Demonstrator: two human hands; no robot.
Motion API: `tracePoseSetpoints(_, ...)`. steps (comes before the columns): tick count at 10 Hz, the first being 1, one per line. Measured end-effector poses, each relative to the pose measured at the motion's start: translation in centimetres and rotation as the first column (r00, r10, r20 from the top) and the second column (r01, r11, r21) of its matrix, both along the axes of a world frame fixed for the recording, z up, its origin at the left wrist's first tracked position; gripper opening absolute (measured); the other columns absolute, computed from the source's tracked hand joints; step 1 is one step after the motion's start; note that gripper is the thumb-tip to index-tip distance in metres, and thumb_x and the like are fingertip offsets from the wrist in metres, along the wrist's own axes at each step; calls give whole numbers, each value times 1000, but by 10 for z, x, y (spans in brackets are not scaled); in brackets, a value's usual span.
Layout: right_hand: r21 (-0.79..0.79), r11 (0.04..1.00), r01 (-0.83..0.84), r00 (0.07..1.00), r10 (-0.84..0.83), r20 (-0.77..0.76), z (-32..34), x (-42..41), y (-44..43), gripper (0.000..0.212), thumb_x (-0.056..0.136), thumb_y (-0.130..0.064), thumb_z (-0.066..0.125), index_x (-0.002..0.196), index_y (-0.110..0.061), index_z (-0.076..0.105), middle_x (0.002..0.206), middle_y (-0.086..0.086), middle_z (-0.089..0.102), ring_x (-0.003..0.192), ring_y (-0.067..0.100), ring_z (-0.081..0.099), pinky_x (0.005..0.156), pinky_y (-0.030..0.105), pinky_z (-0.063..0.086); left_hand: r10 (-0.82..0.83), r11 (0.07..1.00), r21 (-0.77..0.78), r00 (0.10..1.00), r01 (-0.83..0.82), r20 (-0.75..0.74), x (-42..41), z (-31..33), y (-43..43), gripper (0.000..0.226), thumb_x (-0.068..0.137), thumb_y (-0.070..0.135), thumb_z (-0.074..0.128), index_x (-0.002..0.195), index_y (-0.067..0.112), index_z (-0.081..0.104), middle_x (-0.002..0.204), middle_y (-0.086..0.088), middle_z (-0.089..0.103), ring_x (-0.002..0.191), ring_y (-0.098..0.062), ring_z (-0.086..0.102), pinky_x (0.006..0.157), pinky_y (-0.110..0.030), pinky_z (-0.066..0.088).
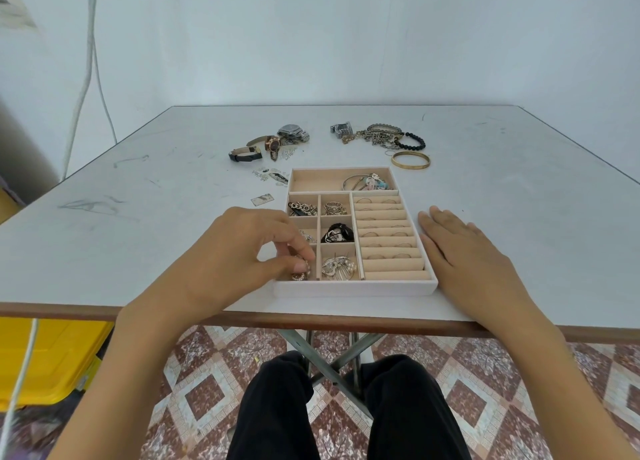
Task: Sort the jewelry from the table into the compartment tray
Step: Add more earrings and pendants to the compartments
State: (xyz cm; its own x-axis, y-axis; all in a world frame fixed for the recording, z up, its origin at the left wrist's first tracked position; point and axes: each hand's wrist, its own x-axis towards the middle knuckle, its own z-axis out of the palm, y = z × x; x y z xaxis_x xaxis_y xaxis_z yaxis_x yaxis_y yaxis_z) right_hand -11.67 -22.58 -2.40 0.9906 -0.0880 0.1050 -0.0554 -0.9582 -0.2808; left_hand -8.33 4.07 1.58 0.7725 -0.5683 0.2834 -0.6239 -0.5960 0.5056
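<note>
A beige compartment tray lies near the table's front edge, with chains, rings, a black band and hairpins in its small cells and rings in the roll slots on its right. My left hand hovers over the tray's near-left cell and pinches a small gold sparkly earring between thumb and fingers. My right hand rests flat on the table against the tray's right side. Loose on the table behind the tray lie watches, a chain pile, a black bead bracelet and a gold bangle.
Small earrings and a card lie scattered left of the tray's back corner. The white table ends at a brown front edge. A yellow bin stands on the floor at left; cables hang down the wall there.
</note>
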Motion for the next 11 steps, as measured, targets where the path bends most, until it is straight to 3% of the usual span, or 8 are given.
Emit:
tracePoseSetpoints(4,-4,1000,3,1000,-3,-5,2,0,1,51,102,-36,18,152,-23,18,160,-6,10,147,7,6,118,26,2,-38,999,36,998,40,-58,2,4,-2,12,76,18,78,81,29,76,72,11,67,74,-10,64,75,-24,49)
tracePoseSetpoints(7,-14,1000,4,1000,-4,-7,2,-1,1,51,103,-35,18,152,-24,18,160,-6,10,147,7,6,117,26,2,-26,999,44,999,27,-33,0,1,-1,7,80,28,73,85,33,74,82,12,66,79,-8,63,77,-26,49)
tracePoseSetpoints(8,-15,1000,3,1000,-3,-8,3,0,1,51,102,-35,17,152,-23,18,160,-6,10,147,7,6,117,26,1,3,1000,12,1000,-2,-19,-2,2,0,10,84,27,69,91,33,73,81,17,69,83,-2,63,78,-17,46)
tracePoseSetpoints(11,-13,1000,0,1000,0,-7,2,-1,1,52,102,-37,17,152,-25,17,160,-7,10,147,6,5,117,25,1,0,998,69,1000,1,-17,0,2,-1,11,82,23,72,87,32,73,75,17,69,82,-1,62,77,-12,44)
